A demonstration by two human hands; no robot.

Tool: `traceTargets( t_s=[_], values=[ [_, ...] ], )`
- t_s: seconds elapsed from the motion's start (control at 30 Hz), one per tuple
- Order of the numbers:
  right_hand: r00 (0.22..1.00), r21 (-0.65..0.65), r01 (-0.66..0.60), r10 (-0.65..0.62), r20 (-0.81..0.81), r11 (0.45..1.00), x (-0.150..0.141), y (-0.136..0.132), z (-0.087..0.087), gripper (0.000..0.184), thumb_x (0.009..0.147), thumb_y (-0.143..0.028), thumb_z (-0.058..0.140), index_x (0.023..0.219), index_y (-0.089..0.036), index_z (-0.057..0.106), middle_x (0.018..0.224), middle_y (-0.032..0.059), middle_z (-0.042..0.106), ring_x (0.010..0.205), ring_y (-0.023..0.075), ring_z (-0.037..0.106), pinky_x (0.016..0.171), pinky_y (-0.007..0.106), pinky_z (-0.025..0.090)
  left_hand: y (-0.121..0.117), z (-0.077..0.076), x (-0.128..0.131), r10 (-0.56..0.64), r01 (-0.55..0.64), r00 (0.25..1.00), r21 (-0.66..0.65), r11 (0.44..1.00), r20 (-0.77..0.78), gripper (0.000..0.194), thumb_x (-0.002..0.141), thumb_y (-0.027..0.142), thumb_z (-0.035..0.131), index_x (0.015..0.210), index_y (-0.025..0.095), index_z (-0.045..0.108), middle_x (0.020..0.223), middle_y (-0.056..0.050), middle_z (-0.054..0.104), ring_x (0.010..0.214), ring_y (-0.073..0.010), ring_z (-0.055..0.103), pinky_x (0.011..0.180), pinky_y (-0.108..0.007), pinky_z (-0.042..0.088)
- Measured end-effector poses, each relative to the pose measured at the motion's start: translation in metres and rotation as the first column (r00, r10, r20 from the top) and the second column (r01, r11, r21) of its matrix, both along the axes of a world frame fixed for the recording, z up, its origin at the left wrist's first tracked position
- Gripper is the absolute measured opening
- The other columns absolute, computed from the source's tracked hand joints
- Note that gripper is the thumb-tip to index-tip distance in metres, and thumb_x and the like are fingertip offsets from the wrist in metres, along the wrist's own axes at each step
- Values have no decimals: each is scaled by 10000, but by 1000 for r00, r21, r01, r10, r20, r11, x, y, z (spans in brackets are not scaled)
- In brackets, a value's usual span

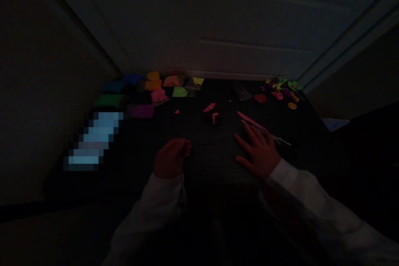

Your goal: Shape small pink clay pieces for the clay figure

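Note:
My left hand [172, 158] is closed just above or on the near part of the dark table, fingers curled inward. Whatever it may hold is hidden. My right hand [260, 151] lies with fingers spread, palm down. Its fingertips reach to a pink modelling-clay knife [246, 117] and a thin metal-tipped tool [282, 139]; in the dim light I cannot tell whether they touch. Farther back, between the hands, are two lumps of pink clay [210, 107], one of them on or beside a dark thing. A small pink bit [177, 112] sits to their left.
Several bags of coloured clay [141, 111] line the back left of the table [212, 158]. A bright pixelated screen [96, 141] stands at left. At the back right are a clear packet [242, 91], a red lump [260, 98] and colourful clay flowers [294, 86]. A pale panel rises behind.

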State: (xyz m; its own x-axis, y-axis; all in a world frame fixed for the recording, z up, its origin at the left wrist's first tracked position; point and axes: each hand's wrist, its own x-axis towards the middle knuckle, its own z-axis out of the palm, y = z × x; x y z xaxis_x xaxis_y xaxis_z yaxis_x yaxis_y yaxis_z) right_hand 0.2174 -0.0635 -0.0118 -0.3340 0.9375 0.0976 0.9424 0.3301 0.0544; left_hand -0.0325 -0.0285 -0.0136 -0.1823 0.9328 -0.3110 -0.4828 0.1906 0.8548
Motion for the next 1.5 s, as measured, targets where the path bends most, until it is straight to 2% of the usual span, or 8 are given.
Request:
traceTargets(
  t_s=[0.27, 0.5, 0.6, 0.63, 0.7, 0.9, 1.37, 1.5],
  values=[
    [1000, 9, -2, 2, -17, 1000, -1, 0, 0, 598, 779, -604, 330, 1300, -309, 324, 1432, 114, 155, 1273, 300, 199, 978, 543, 83, 1, -4, -2, -33, 38, 993, 45, 998, -114, 137, 490, 273, 672, 539, 163, 607, 559, -18, 600, 505, -112, 529, 429, -219, 397],
    [1000, 5, 27, -27, -15, 1000, -3, -1, 2, 598, 786, -607, 301, 1303, -307, 318, 1432, 121, 149, 1279, 293, 190, 982, 541, 70, -6, -10, 4, -60, 135, 885, 132, 982, -462, 113, 624, 290, 628, 680, 196, 654, 642, -9, 586, 597, -124, 523, 596, -272, 418],
    [999, -7, -30, 30, -24, 1000, -4, -2, 1, 604, 781, -610, 315, 1308, -314, 303, 1433, 107, 158, 1283, 289, 179, 985, 534, 74, -6, -13, 10, -32, 262, 687, 206, 943, -726, 179, 618, 259, 644, 789, 214, 674, 833, -35, 586, 732, -159, 529, 704, -306, 416],
    [999, -6, -30, 30, -30, 1000, -4, -2, 0, 601, 782, -605, 320, 1306, -311, 308, 1431, 109, 163, 1281, 290, 182, 984, 534, 79, -5, -14, 11, 0, 365, 514, 219, 905, -858, 225, 652, 276, 613, 863, 219, 664, 896, -51, 579, 759, -173, 530, 725, -332, 420],
    [999, 2, -1, 1, -43, 1000, -3, -1, -1, 592, 787, -590, 330, 1302, -299, 320, 1428, 121, 166, 1275, 297, 196, 979, 538, 87, 0, -17, 12, 35, 468, 346, 205, 860, -937, 258, 652, 272, 611, 898, 212, 660, 922, -75, 578, 846, -220, 523, 799, -393, 402],
    [994, 25, 46, -43, -97, 999, 3, 2, -2, 584, 802, -528, 365, 1316, -259, 295, 1429, 130, 137, 1281, 286, 185, 991, 525, 102, 14, -19, 9, 37, 615, 176, 139, 776, -984, 149, 688, 221, 573, 790, 208, 681, 874, -78, 597, 847, -232, 527, 783, -412, 418],
    [950, 128, 130, -86, -301, 983, 11, -2, -4, 527, 831, -379, 383, 1328, -258, 259, 1423, 114, 133, 1283, 274, 190, 988, 489, 185, 7, -8, 24, 109, 839, 111, 152, 523, -988, 145, 752, 204, 531, 782, 211, 674, 893, -74, 614, 902, -218, 493, 802, -393, 419],
    [977, 106, 31, -8, -213, 994, -5, -15, -1, 536, 820, -414, 391, 1323, -265, 281, 1433, 122, 107, 1280, 290, 191, 990, 504, 147, 6, -12, 24, 96, 847, 130, 161, 507, -987, 178, 762, 208, 517, 832, 234, 679, 931, -75, 613, 937, -229, 472, 817, -416, 412]
  ],
)
